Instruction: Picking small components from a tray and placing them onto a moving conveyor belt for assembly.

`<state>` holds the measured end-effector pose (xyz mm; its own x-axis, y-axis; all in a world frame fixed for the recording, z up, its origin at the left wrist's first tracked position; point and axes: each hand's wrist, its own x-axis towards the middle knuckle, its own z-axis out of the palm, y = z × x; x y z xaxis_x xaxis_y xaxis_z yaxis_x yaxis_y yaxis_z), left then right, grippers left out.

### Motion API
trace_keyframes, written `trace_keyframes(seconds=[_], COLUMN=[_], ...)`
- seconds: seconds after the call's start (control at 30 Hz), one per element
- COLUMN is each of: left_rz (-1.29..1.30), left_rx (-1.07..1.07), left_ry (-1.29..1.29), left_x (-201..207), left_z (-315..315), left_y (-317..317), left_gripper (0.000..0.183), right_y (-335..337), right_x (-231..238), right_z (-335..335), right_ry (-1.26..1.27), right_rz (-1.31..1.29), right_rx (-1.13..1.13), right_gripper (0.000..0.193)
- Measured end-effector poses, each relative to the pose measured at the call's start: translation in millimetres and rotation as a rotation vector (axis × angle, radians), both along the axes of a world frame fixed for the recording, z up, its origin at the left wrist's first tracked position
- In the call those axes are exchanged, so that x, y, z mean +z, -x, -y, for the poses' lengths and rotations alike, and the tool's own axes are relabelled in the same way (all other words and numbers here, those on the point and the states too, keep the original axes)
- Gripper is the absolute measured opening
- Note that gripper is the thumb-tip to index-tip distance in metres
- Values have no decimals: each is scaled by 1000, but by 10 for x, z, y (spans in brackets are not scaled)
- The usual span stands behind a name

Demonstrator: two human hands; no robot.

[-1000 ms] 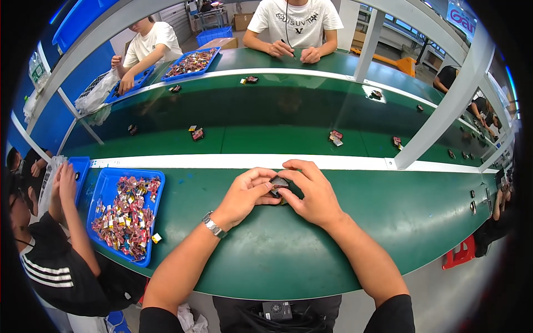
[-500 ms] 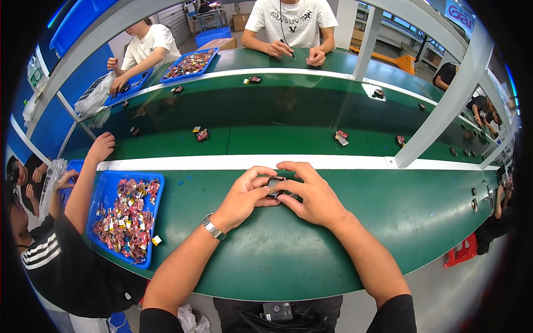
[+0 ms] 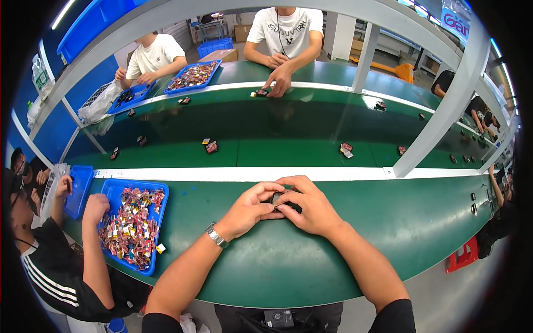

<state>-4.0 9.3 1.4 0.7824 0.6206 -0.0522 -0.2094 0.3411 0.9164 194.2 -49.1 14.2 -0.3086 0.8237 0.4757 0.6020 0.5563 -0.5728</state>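
Note:
My left hand [image 3: 250, 210] is closed around the edge of a small black plastic casing [image 3: 276, 197], just above the green worktop near its white rail. The fingers of my right hand [image 3: 312, 206] curl over the casing from the other side, thumb and fingertips pressed to it. Most of the casing hides behind my fingers, so what lies inside cannot be made out. A blue tray [image 3: 161, 222] heaped with small red, white and yellow parts [image 3: 130, 230] stands to the left of my hands. One loose part [image 3: 161, 248] lies by its right rim.
Beyond the white rail [image 3: 250, 174] runs a green belt [image 3: 277, 150] carrying several small parts, with co-workers along it. A neighbour's hand [image 3: 97, 208] is at the tray's left rim. A grey metal post [image 3: 438, 102] rises at right; a red stool [image 3: 462, 255] stands below.
My right fingertips have closed in over the casing. The neighbour's hand has come down to the tray. The co-worker opposite has reached onto a part on the belt. The view has shifted slightly.

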Motion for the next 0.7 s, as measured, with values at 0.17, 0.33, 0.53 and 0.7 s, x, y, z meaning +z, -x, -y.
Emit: trace_keyframes(seconds=[0.17, 0.33, 0.53, 0.7], left_rz=[27, 22, 6, -22], left_rx=[-42, -64, -46, -29], left_ry=[-40, -85, -75, -51], left_x=[-52, -29, 0, -64], left_z=[-25, -8, 12, 3], left_y=[12, 10, 1, -9], left_gripper=[46, 46, 41, 34], right_y=[22, 24, 22, 3], right_x=[-25, -8, 36, 13], right_z=[11, 29, 63, 68], right_ry=[-11, 1, 88, 60], right_rz=[-92, -80, -130, -137], right_rx=[-44, -86, -90, -12], right_gripper=[4, 4, 7, 8])
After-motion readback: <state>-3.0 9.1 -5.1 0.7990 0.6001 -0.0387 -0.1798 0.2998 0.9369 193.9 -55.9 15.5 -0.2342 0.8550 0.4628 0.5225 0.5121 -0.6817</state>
